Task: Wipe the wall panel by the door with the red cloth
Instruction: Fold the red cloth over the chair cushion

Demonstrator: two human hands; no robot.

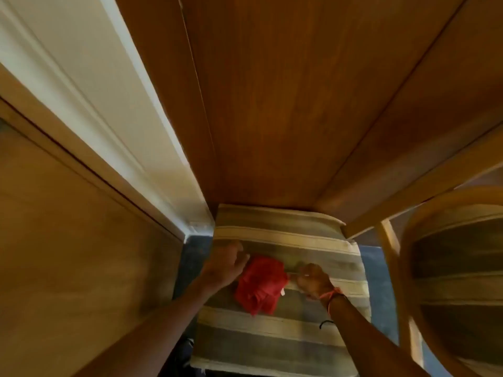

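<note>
Red cloth between both hands, low centre of frame.

The cloth (260, 284) lies bunched on a striped cushion (275, 338), long axis running up-down; left hand (226, 265) touches its left edge, fingers loosely spread, right hand (313, 280) curled at its right edge, pinch unclear. The wood panel (285, 104) rises above; white door frame (109, 110) upper left.

The striped cushion (280, 336) fills the floor at the foot of the wood wall panel (285, 104); its near stripes lie bare. At its middle the crumpled red cloth (260, 284) sits between the left hand (226, 263) and right hand (313, 280). Right of the cushion a wooden chair (446, 268) crowds in. Left of it runs a narrow strip of blue carpet (192, 265), then the door (68, 240).
</note>
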